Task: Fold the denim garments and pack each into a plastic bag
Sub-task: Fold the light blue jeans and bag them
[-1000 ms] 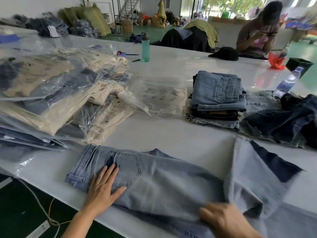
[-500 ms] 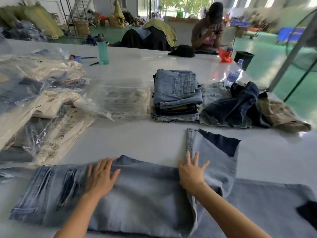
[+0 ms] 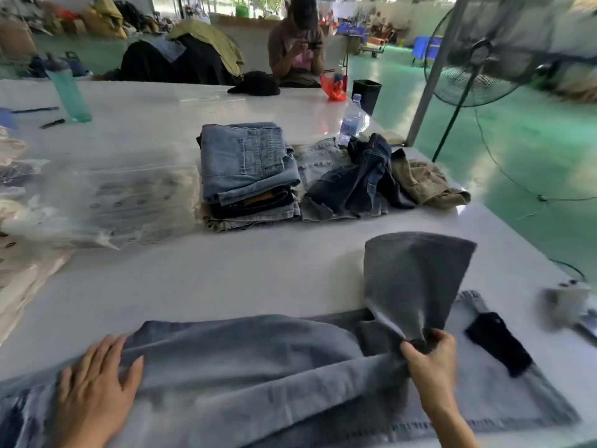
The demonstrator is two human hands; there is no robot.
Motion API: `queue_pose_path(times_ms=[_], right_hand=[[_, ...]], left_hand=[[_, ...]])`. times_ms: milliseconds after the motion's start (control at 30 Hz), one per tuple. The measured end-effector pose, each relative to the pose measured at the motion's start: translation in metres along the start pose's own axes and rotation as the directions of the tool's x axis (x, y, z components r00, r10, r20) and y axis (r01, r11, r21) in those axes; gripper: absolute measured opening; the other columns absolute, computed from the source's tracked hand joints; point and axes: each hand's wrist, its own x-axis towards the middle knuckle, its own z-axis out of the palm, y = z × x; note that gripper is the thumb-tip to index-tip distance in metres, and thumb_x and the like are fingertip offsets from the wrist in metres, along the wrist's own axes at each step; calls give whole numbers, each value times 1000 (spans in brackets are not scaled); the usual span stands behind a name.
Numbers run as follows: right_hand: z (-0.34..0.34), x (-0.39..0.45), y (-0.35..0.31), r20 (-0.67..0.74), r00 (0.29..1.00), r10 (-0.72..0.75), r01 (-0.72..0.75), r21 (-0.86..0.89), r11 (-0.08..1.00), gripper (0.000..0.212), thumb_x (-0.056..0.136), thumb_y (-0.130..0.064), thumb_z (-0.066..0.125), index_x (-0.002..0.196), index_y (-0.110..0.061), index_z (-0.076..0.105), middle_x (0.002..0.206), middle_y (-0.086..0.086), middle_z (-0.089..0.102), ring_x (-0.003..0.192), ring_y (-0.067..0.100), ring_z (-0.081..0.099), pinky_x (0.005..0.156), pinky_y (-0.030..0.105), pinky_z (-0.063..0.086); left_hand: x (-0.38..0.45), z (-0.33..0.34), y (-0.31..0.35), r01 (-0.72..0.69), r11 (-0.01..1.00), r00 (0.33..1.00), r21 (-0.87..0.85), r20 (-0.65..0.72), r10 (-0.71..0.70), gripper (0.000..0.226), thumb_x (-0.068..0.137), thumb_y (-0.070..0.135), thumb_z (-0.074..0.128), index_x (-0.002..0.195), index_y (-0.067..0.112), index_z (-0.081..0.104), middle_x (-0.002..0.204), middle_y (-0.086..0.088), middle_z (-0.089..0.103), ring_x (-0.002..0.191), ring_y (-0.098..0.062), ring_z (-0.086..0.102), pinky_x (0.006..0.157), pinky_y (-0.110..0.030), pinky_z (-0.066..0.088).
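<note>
A pair of light blue jeans [image 3: 258, 367] lies across the near edge of the white table [image 3: 226, 273]. My left hand [image 3: 97, 389] rests flat on the jeans at the left, fingers spread. My right hand [image 3: 429, 360] pinches a leg of the jeans and lifts it, so the leg end [image 3: 413, 279] stands up above the table. A stack of folded denim [image 3: 248, 176] sits in the middle of the table. An empty clear plastic bag [image 3: 129, 195] lies left of that stack.
Loose dark denim and a tan garment [image 3: 371, 182] are heaped right of the stack. Bagged garments [image 3: 16, 221] lie at the left edge. A teal bottle [image 3: 68, 92], a water bottle [image 3: 350, 121], a standing fan [image 3: 484, 53] and a seated person [image 3: 297, 50] are beyond.
My right hand went from pressing flat on the fold to pinching the leg and raising it. My left hand stayed on the jeans. The view swung further right.
</note>
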Motion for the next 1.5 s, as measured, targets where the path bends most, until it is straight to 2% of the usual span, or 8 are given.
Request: queue_pose_path(times_ms=[167, 400, 633, 800, 933, 1133, 1367, 1500], right_hand=[[-15, 53, 7, 66, 910, 409, -407, 325, 853, 75, 68, -24, 84, 128, -8, 42, 113, 6, 44, 96, 23, 52, 78, 36, 44], [-38, 99, -52, 375, 804, 461, -594, 548, 590, 16, 87, -27, 62, 99, -16, 59, 87, 3, 64, 81, 20, 58, 76, 34, 54], [-96, 86, -73, -88, 989, 118, -11, 752, 659, 27, 77, -4, 66, 100, -18, 63, 80, -2, 73, 72, 18, 70, 57, 28, 58], [-132, 72, 30, -170, 884, 436, -361, 346, 866, 34, 81, -5, 65, 113, 3, 56, 88, 15, 61, 81, 30, 59, 51, 33, 49], [-139, 80, 45, -97, 804, 587, -482, 472, 738, 57, 84, -21, 71, 130, -1, 45, 122, 21, 54, 101, 38, 57, 78, 42, 54], [-133, 104, -14, -68, 892, 447, -357, 499, 790, 39, 86, -10, 66, 120, 3, 53, 82, 11, 55, 87, 29, 56, 79, 39, 51], [-142, 122, -66, 2, 999, 32, -21, 806, 592, 10, 85, -1, 57, 89, -9, 61, 81, 3, 68, 74, 16, 65, 64, 22, 56], [-158, 114, -19, -2, 971, 237, -187, 609, 771, 17, 83, 8, 50, 79, -7, 57, 69, 12, 57, 59, 18, 53, 44, 16, 46]], left_hand=[[0, 12, 56, -258, 952, 918, -162, -349, 190, 48, 84, 27, 40, 92, -11, 68, 100, -31, 64, 87, -48, 62, 81, -54, 44], [20, 14, 171, -491, 823, 865, -286, -51, 499, 36, 88, 26, 46, 99, 5, 72, 95, -10, 71, 86, -31, 67, 76, -37, 50], [32, 21, 171, -398, 901, 905, -170, 88, 416, 14, 73, 11, 78, 72, 15, 64, 76, -1, 64, 75, -29, 63, 68, -37, 35], [27, 21, 177, -394, 908, 917, -140, 9, 399, 1, 80, 8, 68, 80, 8, 68, 79, -14, 64, 73, -38, 60, 66, -44, 42], [-13, 7, 212, -681, 614, 715, -398, -182, 675, 37, 87, 42, 47, 82, 12, 67, 76, 0, 59, 73, -14, 57, 68, -30, 47], [-72, 8, 238, -879, 323, 293, -351, 136, 946, 37, 54, 63, 63, 64, 27, 64, 64, 14, 56, 54, -1, 55, 46, -13, 44], [-55, -33, 232, -708, 362, 581, -607, -208, 787, 6, 70, 23, 50, 73, 25, 54, 57, 7, 53, 48, -6, 46, 50, -13, 39], [-81, -49, 228, -702, 431, 536, -567, -22, 844, 13, 70, 27, 47, 61, 21, 54, 56, 9, 49, 52, -2, 47, 53, -8, 40]])
